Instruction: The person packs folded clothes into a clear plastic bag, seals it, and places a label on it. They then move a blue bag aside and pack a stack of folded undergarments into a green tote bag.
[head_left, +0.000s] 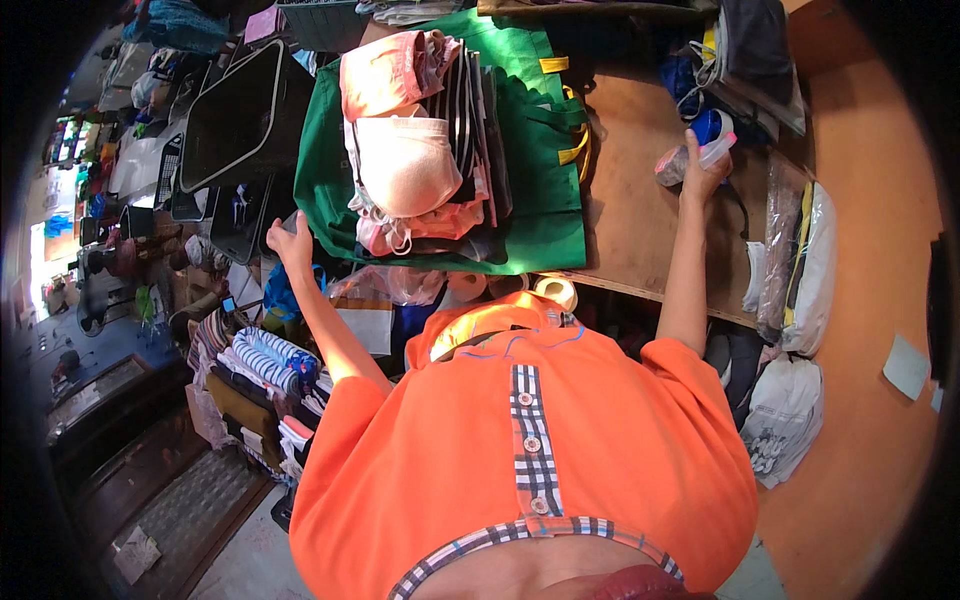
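My left hand (291, 244) is just beyond the left edge of a green fabric bag (544, 232), beside a black basket. Something greyish and translucent shows at its fingers; whether I grip it is unclear. On the right, my right hand (703, 176) is closed around what looks like a blue tape dispenser (705, 129) with a pink-tipped clear part. A brownish roll (672, 166) shows beside that hand. The green bag lies flat with yellow handles (574, 150). Stacked on it are folded clothes (480, 135), a cream bra (405, 165) and a folded pink garment (382, 71).
The bag rests on a wooden table (630, 217). Black baskets (236, 112) stand to the left. Rolls of tape (556, 292) sit below the table's near edge. Plastic-wrapped packages (806, 262) lean by the orange wall (877, 225) at right. Folded clothes (270, 360) are stacked at lower left.
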